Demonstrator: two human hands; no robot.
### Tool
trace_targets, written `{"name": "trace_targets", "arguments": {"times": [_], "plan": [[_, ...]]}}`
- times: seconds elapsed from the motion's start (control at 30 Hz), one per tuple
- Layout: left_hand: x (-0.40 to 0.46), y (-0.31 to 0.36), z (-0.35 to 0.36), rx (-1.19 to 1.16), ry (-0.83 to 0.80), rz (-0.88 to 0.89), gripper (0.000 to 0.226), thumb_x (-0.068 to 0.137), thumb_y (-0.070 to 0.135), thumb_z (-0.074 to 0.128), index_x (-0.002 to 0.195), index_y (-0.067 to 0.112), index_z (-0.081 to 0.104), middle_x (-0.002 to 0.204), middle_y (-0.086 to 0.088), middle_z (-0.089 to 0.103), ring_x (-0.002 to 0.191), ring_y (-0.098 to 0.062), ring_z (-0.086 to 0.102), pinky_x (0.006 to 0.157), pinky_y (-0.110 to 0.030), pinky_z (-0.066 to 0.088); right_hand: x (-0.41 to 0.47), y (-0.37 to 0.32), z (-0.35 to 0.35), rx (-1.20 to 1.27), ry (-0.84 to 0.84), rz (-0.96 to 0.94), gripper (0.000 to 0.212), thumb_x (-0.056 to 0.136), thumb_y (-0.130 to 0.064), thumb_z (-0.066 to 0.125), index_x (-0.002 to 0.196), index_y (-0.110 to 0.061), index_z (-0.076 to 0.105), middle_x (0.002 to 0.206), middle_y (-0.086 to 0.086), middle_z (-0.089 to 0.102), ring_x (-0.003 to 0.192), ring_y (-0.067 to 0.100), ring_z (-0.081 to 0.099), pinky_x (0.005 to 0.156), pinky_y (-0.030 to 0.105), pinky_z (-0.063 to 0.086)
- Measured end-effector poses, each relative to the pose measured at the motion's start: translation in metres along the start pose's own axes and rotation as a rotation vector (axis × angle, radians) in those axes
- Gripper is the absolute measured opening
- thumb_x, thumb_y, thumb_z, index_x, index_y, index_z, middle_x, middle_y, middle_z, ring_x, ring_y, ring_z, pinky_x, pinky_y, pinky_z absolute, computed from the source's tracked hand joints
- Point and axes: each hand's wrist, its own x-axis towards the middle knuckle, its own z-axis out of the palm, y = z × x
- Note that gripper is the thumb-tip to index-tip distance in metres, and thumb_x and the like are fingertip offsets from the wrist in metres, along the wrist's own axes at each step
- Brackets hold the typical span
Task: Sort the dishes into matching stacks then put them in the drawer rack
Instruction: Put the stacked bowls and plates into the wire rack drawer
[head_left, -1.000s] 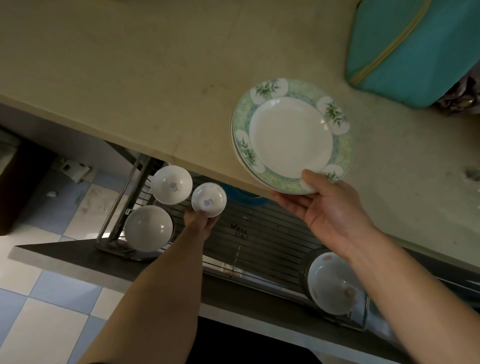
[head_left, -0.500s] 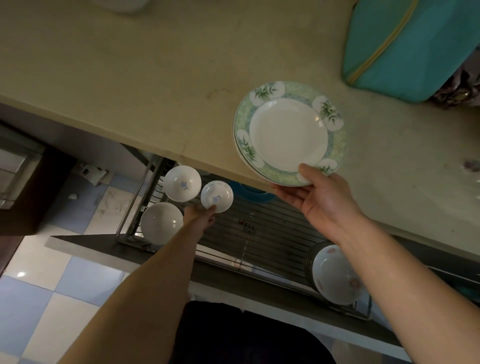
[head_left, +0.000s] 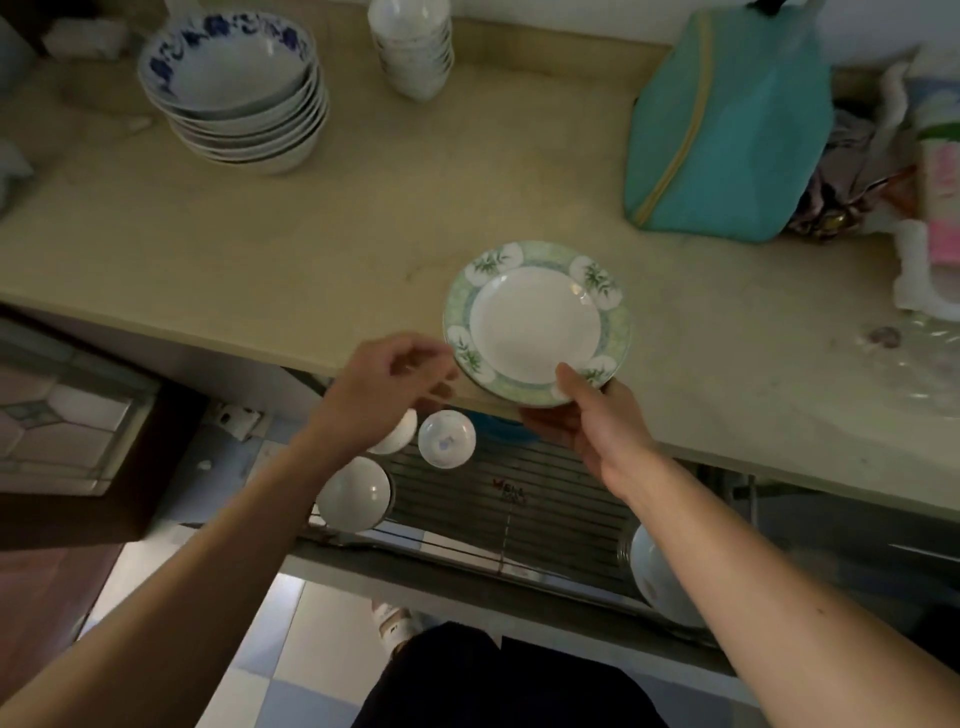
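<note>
Right hand (head_left: 584, 426) pinches the green-rimmed plates (head_left: 537, 322) at centre frame; left hand (head_left: 387, 384), seemingly loosely curled and empty, hovers beside; one-handed, they could slip off the counter (head_left: 311, 234) edge.

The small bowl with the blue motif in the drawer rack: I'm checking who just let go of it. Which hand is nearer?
Left. The left hand hovers just above-left of the small bowl; the right hand grips the green-rimmed plates.

Plate (head_left: 537, 323): white centre, green leaf-patterned rim. Bowl stack (head_left: 234, 88), upper left: white, blue floral rims. Bag (head_left: 727, 130), upper right: teal, yellow stripe.
</note>
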Motion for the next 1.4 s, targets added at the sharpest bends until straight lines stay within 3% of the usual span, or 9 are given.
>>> {"name": "trace_targets", "arguments": {"times": [0.13, 0.27, 0.47, 0.57, 0.7, 0.87, 0.97, 1.2, 1.4], "plan": [[0.047, 0.022, 0.007, 0.207, 0.289, 0.073, 0.009, 0.098, 0.022, 0.063, 0.102, 0.019, 0.071, 0.101, -0.002, 0.072, 0.093, -0.023, 0.072, 0.085, -0.045, 0.062, 0.004, -0.009, -0.012, -0.073, 0.029, -0.010, 0.027, 0.100, -0.021, 0.064, 0.121, -0.004, 0.061, 0.105, 0.021, 0.076, 0.087, 0.037, 0.077, 0.064, 0.039, 0.063], [0.084, 0.026, 0.019, 0.349, 0.235, -0.052, 0.045, 0.099, 0.036, 0.058, 0.139, 0.015, 0.053, 0.124, -0.001, 0.061, 0.112, -0.025, 0.063, 0.100, -0.047, 0.052, 0.017, -0.025, -0.032, -0.152, 0.086, -0.047, 0.031, 0.102, -0.024, 0.061, 0.124, -0.002, 0.056, 0.092, 0.019, 0.078, 0.082, 0.036, 0.077, 0.065, 0.041, 0.063], [0.102, 0.025, 0.035, 0.357, 0.217, -0.111, 0.035, 0.100, 0.030, 0.049, 0.132, 0.016, 0.057, 0.121, -0.007, 0.064, 0.100, -0.026, 0.067, 0.087, -0.047, 0.059, 0.035, -0.049, -0.052, -0.320, 0.105, -0.188, 0.025, 0.100, -0.022, 0.061, 0.122, -0.010, 0.062, 0.076, 0.009, 0.077, 0.066, 0.027, 0.075, 0.061, 0.036, 0.061], [0.104, 0.022, 0.032, 0.433, 0.206, -0.126, 0.033, 0.102, 0.029, 0.046, 0.131, 0.018, 0.054, 0.116, -0.008, 0.062, 0.093, -0.028, 0.068, 0.070, -0.041, 0.062, 0.039, -0.051, -0.050, -0.450, 0.064, -0.229, 0.019, 0.102, -0.021, 0.057, 0.117, -0.012, 0.063, 0.070, 0.004, 0.075, 0.061, 0.024, 0.074, 0.059, 0.037, 0.061], [0.107, 0.020, 0.026, 0.389, 0.157, -0.148, 0.021, 0.102, 0.028, 0.050, 0.106, 0.015, 0.066, 0.095, -0.010, 0.072, 0.072, -0.021, 0.073, 0.048, -0.028, 0.057, 0.037, -0.050, -0.041, -0.573, 0.066, -0.271, 0.025, 0.105, -0.022, 0.048, 0.112, -0.006, 0.065, 0.072, 0.007, 0.076, 0.060, 0.026, 0.074, 0.054, 0.039, 0.062], [0.093, 0.016, 0.024, 0.295, 0.138, -0.129, 0.022, 0.103, 0.026, 0.053, 0.110, 0.010, 0.066, 0.089, -0.006, 0.072, 0.058, -0.011, 0.072, 0.046, -0.027, 0.056, 0.022, -0.044, -0.041, -0.602, 0.086, -0.318, 0.028, 0.105, -0.022, 0.046, 0.117, -0.004, 0.064, 0.080, 0.011, 0.073, 0.056, 0.017, 0.070, 0.051, 0.030, 0.057], [0.072, 0.016, 0.017, 0.275, 0.094, -0.094, 0.025, 0.103, 0.028, 0.052, 0.117, 0.012, 0.065, 0.093, -0.003, 0.072, 0.063, -0.007, 0.074, 0.050, -0.027, 0.057, 0.002, -0.037, -0.041, -0.609, 0.090, -0.369, 0.027, 0.105, -0.025, 0.048, 0.119, -0.007, 0.063, 0.081, 0.010, 0.071, 0.057, 0.013, 0.067, 0.050, 0.027, 0.055], [-0.006, 0.024, -0.029, 0.225, -0.067, -0.045, 0.022, 0.102, 0.032, 0.057, 0.118, 0.018, 0.063, 0.105, -0.004, 0.073, 0.080, -0.014, 0.076, 0.057, -0.028, 0.060, -0.076, 0.000, -0.028, -0.434, 0.057, -0.420, 0.022, 0.096, -0.031, 0.058, 0.108, -0.014, 0.066, 0.069, -0.007, 0.067, 0.059, 0.011, 0.063, 0.047, 0.027, 0.049], [-0.068, 0.015, -0.061, 0.194, -0.197, -0.199, 0.013, 0.100, 0.024, 0.061, 0.109, 0.018, 0.067, 0.093, -0.004, 0.077, 0.080, -0.021, 0.077, 0.057, -0.031, 0.060, -0.137, 0.065, -0.015, -0.287, 0.101, -0.320, 0.013, 0.086, -0.037, 0.061, 0.091, -0.029, 0.071, 0.069, -0.006, 0.068, 0.057, 0.012, 0.063, 0.043, 0.026, 0.046]]}}
